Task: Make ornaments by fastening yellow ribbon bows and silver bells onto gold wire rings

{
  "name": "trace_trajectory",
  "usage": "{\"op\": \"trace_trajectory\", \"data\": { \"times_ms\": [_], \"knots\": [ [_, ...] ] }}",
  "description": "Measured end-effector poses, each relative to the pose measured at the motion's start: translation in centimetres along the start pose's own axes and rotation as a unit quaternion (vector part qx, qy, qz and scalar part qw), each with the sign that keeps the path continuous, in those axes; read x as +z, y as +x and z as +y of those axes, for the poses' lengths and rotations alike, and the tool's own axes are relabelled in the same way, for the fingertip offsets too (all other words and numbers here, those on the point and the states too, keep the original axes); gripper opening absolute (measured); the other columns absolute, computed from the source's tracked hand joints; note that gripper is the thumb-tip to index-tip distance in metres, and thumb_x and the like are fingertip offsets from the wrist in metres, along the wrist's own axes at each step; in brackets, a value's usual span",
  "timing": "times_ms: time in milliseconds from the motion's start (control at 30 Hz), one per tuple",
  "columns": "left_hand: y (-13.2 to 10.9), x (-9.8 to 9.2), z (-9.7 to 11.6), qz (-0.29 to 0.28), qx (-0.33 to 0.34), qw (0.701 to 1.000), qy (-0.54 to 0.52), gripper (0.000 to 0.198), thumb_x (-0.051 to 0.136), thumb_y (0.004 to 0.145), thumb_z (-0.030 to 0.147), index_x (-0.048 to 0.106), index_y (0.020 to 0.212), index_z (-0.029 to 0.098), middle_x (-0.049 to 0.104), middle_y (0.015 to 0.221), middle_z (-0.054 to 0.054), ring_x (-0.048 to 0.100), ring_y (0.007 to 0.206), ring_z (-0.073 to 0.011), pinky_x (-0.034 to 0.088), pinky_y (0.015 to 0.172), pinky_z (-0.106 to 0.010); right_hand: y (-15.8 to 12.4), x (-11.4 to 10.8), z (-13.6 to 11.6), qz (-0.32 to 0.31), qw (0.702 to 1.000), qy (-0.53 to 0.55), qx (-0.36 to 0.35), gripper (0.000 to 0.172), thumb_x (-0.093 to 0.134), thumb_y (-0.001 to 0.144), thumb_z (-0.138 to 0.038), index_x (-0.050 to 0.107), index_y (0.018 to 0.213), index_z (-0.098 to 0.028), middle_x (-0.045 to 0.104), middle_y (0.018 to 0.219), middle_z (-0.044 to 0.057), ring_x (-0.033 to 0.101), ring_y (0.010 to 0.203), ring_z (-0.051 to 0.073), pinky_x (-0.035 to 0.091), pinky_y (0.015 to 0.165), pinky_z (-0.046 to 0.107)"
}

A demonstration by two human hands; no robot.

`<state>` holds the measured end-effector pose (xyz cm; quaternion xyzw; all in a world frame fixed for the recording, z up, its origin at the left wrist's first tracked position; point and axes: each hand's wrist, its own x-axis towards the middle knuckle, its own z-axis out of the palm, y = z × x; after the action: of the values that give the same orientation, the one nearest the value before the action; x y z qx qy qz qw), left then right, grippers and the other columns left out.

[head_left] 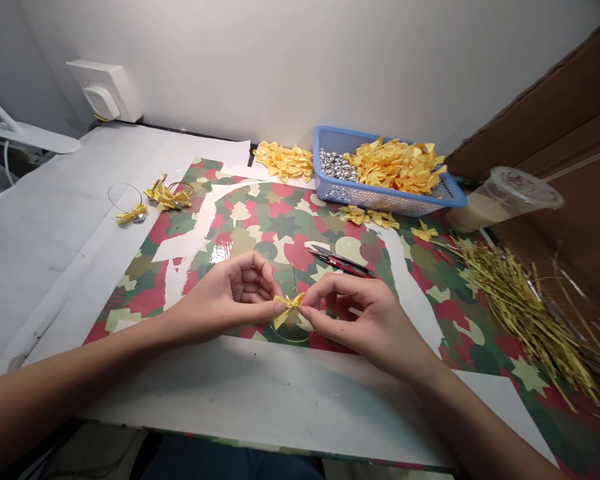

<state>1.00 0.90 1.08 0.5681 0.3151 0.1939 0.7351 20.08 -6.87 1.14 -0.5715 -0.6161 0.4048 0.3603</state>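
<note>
Finished wire rings (pixel 125 200) with bows and bells are laid at left. A yellow satin bow (pixel 289 308) is pinched between the left hand (pixel 225 300) and right hand (pixel 355 320), held together above a bare wire ring (pixel 290 341). Loose bows (pixel 395 167) and silver bells (pixel 336 165) are heaped in a blue basket (pixel 365 198); gold strands (pixel 525 313) are piled at right.

Left hand (pixel 225 297) and right hand (pixel 355 321) are both bare and raised over the work surface at centre frame, with fingers curled and wrists slightly flexed. The thumb and forefinger of each hand are closed in a pinch, the two pinches facing each other just apart. Left forearm (pixel 65 377) and right forearm (pixel 485 427) enter from the lower corners, angled inward.
</note>
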Motion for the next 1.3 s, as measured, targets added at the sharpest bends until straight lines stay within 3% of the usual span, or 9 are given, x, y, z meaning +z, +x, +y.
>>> {"op": "trace_trajectory", "data": {
  "times_ms": [167, 267, 367, 467, 533, 733, 967, 1133, 1300],
  "knots": [
    [0.1, -0.2, 0.3, -0.030, -0.037, 0.999, -0.002, 0.027, 0.075, 0.067, 0.013, 0.049, 0.074, 0.016, 0.061, 0.068, 0.004, 0.055, 0.057, -0.0046, 0.045, 0.055, -0.016, 0.2, -0.5, 0.3, -0.051, 0.998, 0.021, 0.033, 0.016, 0.063, 0.080, -0.031, 0.064, 0.073, -0.017, 0.057, 0.062, -0.001, 0.035, 0.048, 0.007, 0.027, 0.043, 0.023],
    [0.3, -0.5, 0.2, -0.056, -0.052, 0.997, -0.004, 0.027, 0.075, 0.067, 0.015, 0.049, 0.074, 0.016, 0.062, 0.068, 0.004, 0.056, 0.057, -0.0053, 0.046, 0.056, -0.018, 0.3, -0.6, 0.5, -0.080, 0.997, 0.019, 0.012, 0.016, 0.062, 0.081, -0.031, 0.064, 0.074, -0.017, 0.056, 0.063, -0.002, 0.034, 0.048, 0.007, 0.027, 0.044, 0.023],
    [0.5, -0.8, 0.0, -0.041, -0.047, 0.998, -0.005, 0.027, 0.076, 0.067, 0.016, 0.051, 0.076, 0.015, 0.062, 0.067, 0.004, 0.060, 0.061, -0.0064, 0.048, 0.061, -0.020, 0.4, -0.4, 0.8, -0.047, 0.994, -0.037, -0.088, 0.010, 0.059, 0.084, -0.026, 0.061, 0.077, -0.018, 0.055, 0.067, -0.002, 0.037, 0.052, 0.009, 0.031, 0.047, 0.023],
    [0.6, -0.8, -0.1, -0.018, -0.057, 0.998, -0.009, 0.030, 0.077, 0.065, 0.017, 0.052, 0.079, 0.015, 0.064, 0.068, 0.003, 0.063, 0.063, -0.0081, 0.049, 0.064, -0.021, 0.5, 0.1, 1.0, -0.009, 0.970, -0.093, -0.225, 0.006, 0.058, 0.085, -0.021, 0.062, 0.089, -0.020, 0.058, 0.079, 0.002, 0.050, 0.065, 0.013, 0.042, 0.059, 0.026],
    [0.5, -0.8, 0.0, -0.005, -0.064, 0.998, -0.004, 0.032, 0.078, 0.064, 0.018, 0.052, 0.083, 0.014, 0.066, 0.069, 0.003, 0.063, 0.064, -0.0081, 0.048, 0.064, -0.020, 0.6, 0.5, 1.0, -0.021, 0.961, -0.104, -0.257, 0.010, 0.057, 0.086, -0.022, 0.062, 0.095, -0.020, 0.058, 0.088, 0.006, 0.055, 0.075, 0.016, 0.045, 0.066, 0.029],
    [0.0, -0.9, 0.0, 0.007, -0.039, 0.999, 0.029, 0.031, 0.078, 0.065, 0.021, 0.054, 0.084, 0.015, 0.066, 0.068, 0.002, 0.064, 0.062, -0.0097, 0.048, 0.064, -0.022, 1.0, 1.3, 0.8, -0.040, 0.979, -0.062, -0.191, 0.018, 0.056, 0.088, -0.036, 0.057, 0.080, -0.020, 0.056, 0.084, 0.004, 0.046, 0.063, 0.013, 0.040, 0.062, 0.029],
    [-0.9, -1.0, 0.2, 0.024, -0.013, 0.997, 0.072, 0.037, 0.081, 0.062, 0.033, 0.054, 0.079, 0.015, 0.064, 0.067, 0.000, 0.063, 0.063, -0.0120, 0.049, 0.064, -0.024, 1.6, 2.1, 1.1, -0.061, 0.987, 0.044, -0.144, 0.035, 0.048, 0.089, -0.053, 0.053, 0.087, -0.019, 0.051, 0.074, 0.000, 0.048, 0.061, 0.012, 0.041, 0.055, 0.024],
    [-1.4, -1.0, 0.4, 0.022, 0.027, 0.991, 0.126, 0.044, 0.081, 0.059, 0.045, 0.052, 0.075, 0.015, 0.061, 0.068, 0.001, 0.061, 0.064, -0.0125, 0.050, 0.064, -0.025, 2.1, 2.9, 0.7, -0.048, 0.983, 0.133, -0.121, 0.043, 0.055, 0.080, -0.061, 0.052, 0.082, -0.019, 0.052, 0.073, 0.000, 0.050, 0.064, 0.012, 0.042, 0.058, 0.025],
    [-1.6, -0.9, 0.5, -0.019, 0.071, 0.973, 0.221, 0.041, 0.072, 0.067, 0.052, 0.055, 0.076, 0.016, 0.061, 0.068, -0.001, 0.061, 0.065, -0.0142, 0.051, 0.065, -0.027, 2.4, 3.0, 0.7, -0.009, 0.976, 0.193, -0.102, 0.044, 0.071, 0.068, -0.058, 0.053, 0.078, -0.019, 0.052, 0.074, -0.002, 0.050, 0.065, 0.011, 0.043, 0.060, 0.026]
  ]
}}
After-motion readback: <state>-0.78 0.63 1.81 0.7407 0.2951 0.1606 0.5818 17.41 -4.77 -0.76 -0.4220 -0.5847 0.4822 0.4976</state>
